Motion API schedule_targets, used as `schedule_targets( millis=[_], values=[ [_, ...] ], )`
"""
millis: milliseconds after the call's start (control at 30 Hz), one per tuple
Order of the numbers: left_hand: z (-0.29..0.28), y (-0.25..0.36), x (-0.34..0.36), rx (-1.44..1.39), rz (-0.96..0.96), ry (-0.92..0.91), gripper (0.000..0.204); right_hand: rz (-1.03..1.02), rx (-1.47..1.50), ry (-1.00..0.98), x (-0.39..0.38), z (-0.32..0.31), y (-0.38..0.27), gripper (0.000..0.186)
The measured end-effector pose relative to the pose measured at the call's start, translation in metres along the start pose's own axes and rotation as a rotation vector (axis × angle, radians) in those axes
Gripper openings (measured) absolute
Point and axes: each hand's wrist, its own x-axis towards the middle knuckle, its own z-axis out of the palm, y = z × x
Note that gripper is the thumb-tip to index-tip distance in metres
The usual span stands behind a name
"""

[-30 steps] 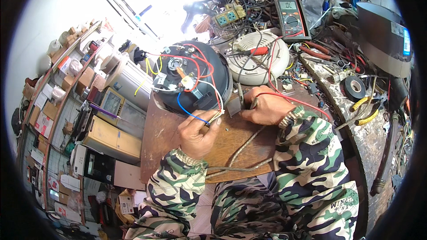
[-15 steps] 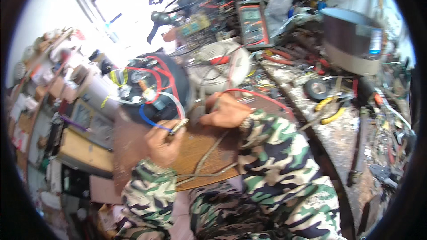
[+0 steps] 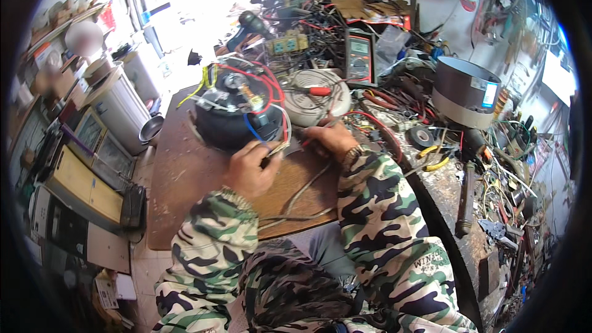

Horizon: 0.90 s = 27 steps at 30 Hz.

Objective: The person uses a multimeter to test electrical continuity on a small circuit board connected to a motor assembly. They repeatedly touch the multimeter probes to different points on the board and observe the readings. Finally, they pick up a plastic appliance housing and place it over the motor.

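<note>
My left hand (image 3: 251, 169) is closed, pinching the bundled ends of several wires (image 3: 285, 139). White, red and blue wires run from there up to a round black appliance base (image 3: 225, 128) with exposed parts on top. Just right of it, my right hand (image 3: 333, 138) is closed in a pinch, a thin red piece like a test probe (image 3: 306, 143) showing at its fingertips. Behind that hand lies a round whitish disc-shaped part (image 3: 301, 102) with a red-handled tool (image 3: 319, 91) on it. A multimeter (image 3: 360, 55) stands farther back.
Both hands are over a brown wooden table (image 3: 179, 203) crossed by a grey cord (image 3: 302, 192). The cluttered bench (image 3: 441, 194) at right bears black tape (image 3: 422, 137), yellow-handled pliers (image 3: 436, 165) and a dark cylindrical pot (image 3: 467, 91). Shelves and cabinets (image 3: 92, 179) line the left.
The view has shifted and levelled, showing more of the room. My left hand still pinches the wires; my right hand stays close by, with the red piece now visible at its fingertips.
</note>
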Motion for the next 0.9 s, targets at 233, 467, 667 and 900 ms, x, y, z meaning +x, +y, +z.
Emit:
schedule_targets(
  millis=[233, 467, 667, 900],
  values=[
    [-0.004, 0.008, -0.001, -0.084, -0.045, -0.076, 0.030, -0.103, 0.212, 0.116, -0.007, 0.002, 0.011, 0.022],
    [-0.002, 0.005, -0.003, -0.083, -0.029, -0.098, 0.033, -0.129, 0.241, 0.095, -0.005, 0.004, 0.016, 0.023],
    [-0.003, 0.014, -0.001, -0.087, -0.043, -0.134, 0.030, -0.139, 0.223, 0.086, -0.008, -0.002, 0.015, 0.025],
    [-0.004, 0.008, -0.006, -0.073, -0.163, -0.176, 0.026, -0.123, -0.066, 0.292, 0.047, 0.007, 0.065, 0.048]
  ],
)
